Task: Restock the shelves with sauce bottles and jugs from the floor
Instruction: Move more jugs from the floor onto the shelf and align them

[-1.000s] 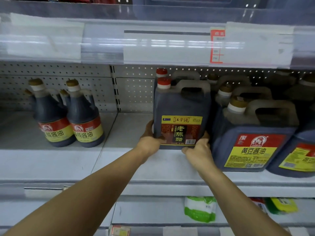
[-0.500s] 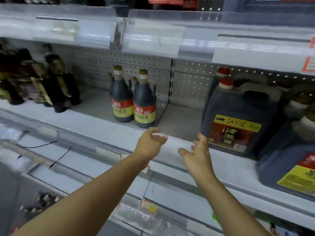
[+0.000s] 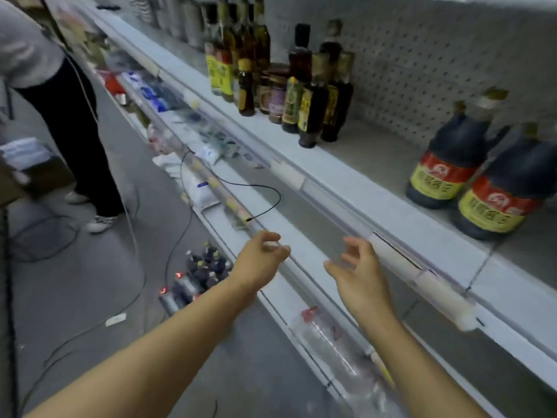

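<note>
On the far left a person (image 3: 45, 86) stands on the floor (image 3: 90, 297). Cables (image 3: 168, 260) lie near their shoes.

The bottles (image 3: 197, 276) wait on the floor, low and to the left of both hands. They are bunched close and blurry. I count about eight or nine caps, but I cannot be sure. They stand up, caps on top.

The left hand (image 3: 259, 260) is nearer to them. Its fingers (image 3: 278, 251) are loosely curled and hold nothing. The right hand (image 3: 358, 273) is just to the right, near the shelf (image 3: 376, 194) edge. Its fingers are loose and spread, and it holds nothing too.

I think the next move is down and left to the bottles, and the left hand should get there first.

Up on the shelf, far back, stands a bunch of thin bottles (image 3: 304, 86) with one jar (image 3: 277, 92). They are too crowded to count. On the right stand two round jugs (image 3: 482, 176), side by side.
</note>
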